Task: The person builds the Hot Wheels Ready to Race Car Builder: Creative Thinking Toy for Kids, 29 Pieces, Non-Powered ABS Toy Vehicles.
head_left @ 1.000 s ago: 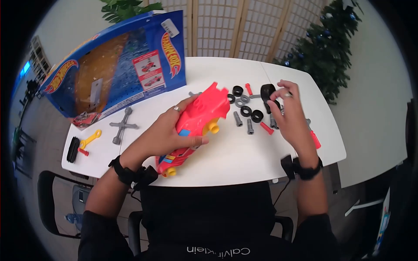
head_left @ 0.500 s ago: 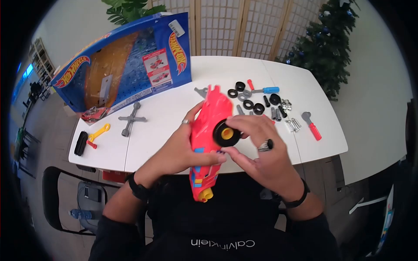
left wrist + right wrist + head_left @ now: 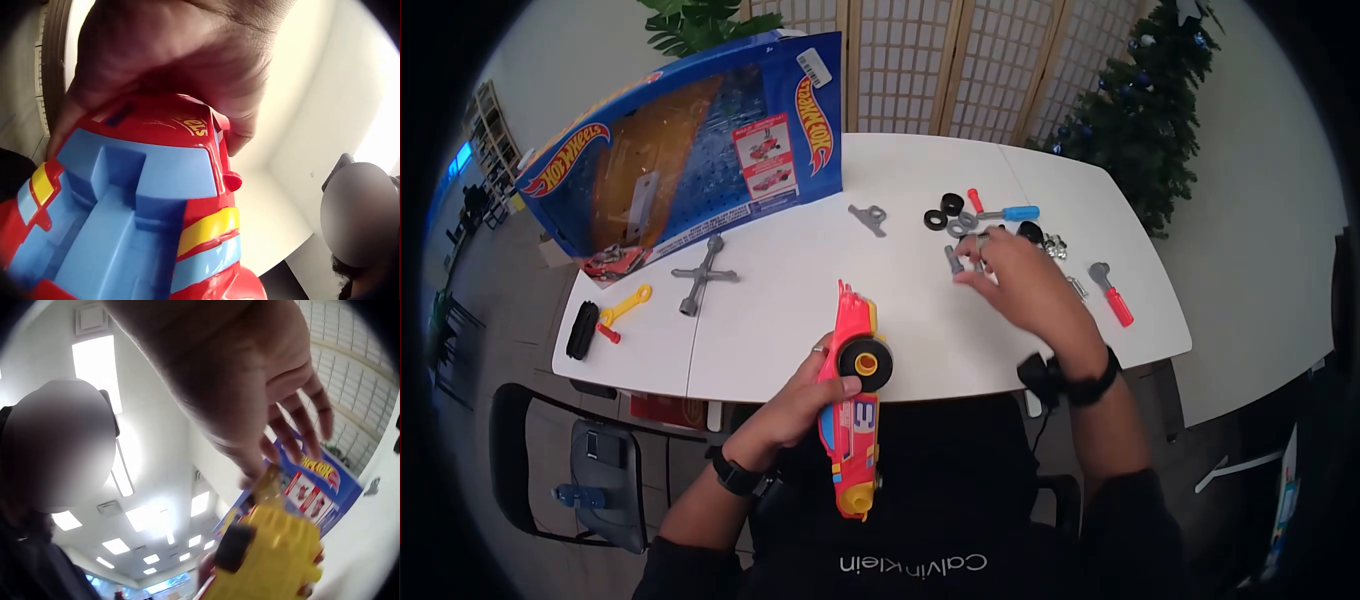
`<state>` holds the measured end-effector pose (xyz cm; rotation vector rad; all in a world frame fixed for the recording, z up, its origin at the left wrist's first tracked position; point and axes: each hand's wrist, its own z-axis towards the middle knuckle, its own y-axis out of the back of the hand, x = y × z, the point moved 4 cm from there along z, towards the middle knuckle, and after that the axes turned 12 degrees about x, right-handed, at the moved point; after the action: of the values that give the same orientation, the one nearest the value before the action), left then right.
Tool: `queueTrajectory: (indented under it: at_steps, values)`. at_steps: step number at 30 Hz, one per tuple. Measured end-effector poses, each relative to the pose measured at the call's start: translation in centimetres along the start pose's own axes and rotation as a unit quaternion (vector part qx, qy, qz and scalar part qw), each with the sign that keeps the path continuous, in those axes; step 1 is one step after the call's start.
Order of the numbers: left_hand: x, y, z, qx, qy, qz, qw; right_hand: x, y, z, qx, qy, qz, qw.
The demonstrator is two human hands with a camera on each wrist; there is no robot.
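My left hand (image 3: 795, 405) grips the red toy car (image 3: 858, 430) low at the table's front edge, thumb beside a black wheel (image 3: 884, 366) that sits around a yellow hub. The left wrist view shows that hand (image 3: 181, 56) wrapped over the car's red body (image 3: 150, 128), above its blue cockpit. Over the loose parts at centre right, my right hand (image 3: 1035, 290) reaches with loosely bent fingers beside a grey bolt (image 3: 953, 260), covering some tyres. In the right wrist view its fingers (image 3: 294, 428) are spread above the car's yellow underside (image 3: 269, 550).
A blue Hot Wheels box (image 3: 800, 170) stands at the back left. Around the table lie a grey cross wrench (image 3: 704, 273), yellow wrench (image 3: 628, 303), grey bracket (image 3: 870, 218), blue-handled screwdriver (image 3: 1020, 213), red-handled tool (image 3: 1117, 305), tyres (image 3: 951, 204) and silver pieces (image 3: 1055, 246).
The black wheel, carried over by my right hand, is now on the car. My right hand has let go of it and moved back over the parts. My left hand has lowered and turned the car.
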<state>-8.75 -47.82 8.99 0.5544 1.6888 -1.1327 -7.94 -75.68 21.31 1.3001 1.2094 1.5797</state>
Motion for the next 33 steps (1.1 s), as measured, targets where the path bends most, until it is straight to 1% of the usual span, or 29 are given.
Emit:
queueTrajectory:
  at_steps: [1, 2, 3, 4, 5, 6, 7, 8, 9, 10, 11, 13, 14, 15, 16, 18, 19, 20, 21, 23, 25, 27, 29, 31, 33]
  values:
    - [0.1, -0.3, -0.4, -0.004, 0.001, -0.002, 1.000, -1.1, -0.6, 1.8, 0.009, -0.039, -0.033, 0.999]
    - [-0.3, -0.6, -0.3, -0.027, -0.018, 0.039, 0.999, -2.2, -1.2, 3.6, 0.028, -0.063, -0.040, 0.997]
    - [-0.6, -0.7, -0.3, -0.050, -0.035, 0.081, 0.995, -2.9, -1.8, 5.4, 0.025, -0.058, -0.042, 0.997]
    - [-0.6, -0.6, -0.4, -0.063, -0.034, 0.110, 0.991, -3.6, -2.8, 7.1, 0.035, -0.066, -0.063, 0.995]
    - [-0.5, -0.6, -0.8, -0.065, -0.036, 0.109, 0.991, -4.2, -3.8, 8.5, 0.047, -0.075, -0.085, 0.992]
    - [-0.4, -0.5, -1.2, -0.058, -0.031, 0.084, 0.994, -4.4, -4.7, 9.6, 0.047, -0.077, -0.085, 0.992]
    - [-0.4, -0.3, -1.2, -0.045, -0.026, 0.064, 0.997, -4.5, -5.5, 10.7, 0.059, -0.083, -0.117, 0.988]
    - [-0.5, -0.1, -1.0, -0.036, -0.027, 0.073, 0.996, -5.2, -5.7, 11.9, 0.065, -0.091, -0.149, 0.983]
    - [-0.2, 0.0, -1.1, -0.032, -0.041, 0.065, 0.997, -6.4, -6.4, 13.1, 0.057, -0.095, -0.149, 0.983]
    - [-0.1, 0.2, -1.4, -0.033, -0.055, 0.055, 0.996, -7.6, -7.7, 14.4, 0.059, -0.109, -0.168, 0.978]
    - [-0.2, 0.3, -1.6, -0.035, -0.057, 0.058, 0.996, -7.3, -7.9, 15.2, 0.062, -0.119, -0.187, 0.973]
    - [-0.1, 0.2, -1.7, -0.055, -0.058, 0.051, 0.995, -7.3, -8.5, 15.6, 0.061, -0.113, -0.180, 0.975]
    - [-0.1, 0.3, -1.6, -0.052, -0.065, 0.079, 0.993, -7.2, -8.8, 15.7, 0.032, -0.102, -0.176, 0.979]
    - [0.1, 0.6, -1.4, -0.054, -0.067, 0.076, 0.993, -7.2, -8.9, 15.7, 0.005, -0.091, -0.172, 0.981]
    - [0.5, 0.8, -1.3, -0.049, -0.074, 0.057, 0.994, -6.9, -8.8, 15.5, 0.011, -0.088, -0.173, 0.981]
    - [1.1, 1.1, -1.2, -0.048, -0.078, 0.005, 0.996, -4.9, -7.8, 14.3, -0.044, -0.011, -0.207, 0.977]
    - [0.8, 0.9, -1.2, -0.055, -0.087, 0.007, 0.995, -4.2, -7.3, 13.7, -0.035, -0.007, -0.204, 0.978]
    - [0.6, 0.9, -1.2, -0.052, -0.089, 0.009, 0.995, -3.2, -6.0, 13.0, -0.069, 0.036, -0.120, 0.990]
    - [0.5, 0.9, -1.2, -0.049, -0.091, 0.011, 0.995, -1.9, -4.6, 12.1, -0.101, 0.076, -0.032, 0.991]
    - [0.2, 0.8, -1.3, -0.050, -0.095, 0.004, 0.994, 2.8, -1.5, 8.5, -0.053, 0.066, 0.111, 0.990]
    - [0.2, 1.1, -1.2, -0.049, -0.100, -0.001, 0.994, 7.5, 0.1, 4.1, -0.045, 0.134, 0.215, 0.966]
    - [0.4, 1.4, -1.0, -0.043, -0.101, -0.007, 0.994, 10.4, 0.1, 0.5, -0.020, 0.210, 0.215, 0.954]
    - [0.5, 1.4, -1.0, -0.051, -0.108, -0.008, 0.993, 12.1, -0.1, -1.8, 0.026, 0.225, 0.149, 0.963]
    - [0.2, 1.4, -1.1, -0.057, -0.109, 0.024, 0.992, 12.6, -1.1, -2.5, 0.022, 0.229, 0.147, 0.962]
    - [0.4, 1.2, -0.9, -0.058, -0.114, 0.031, 0.991, 13.0, -1.5, -2.8, 0.007, 0.241, 0.129, 0.962]
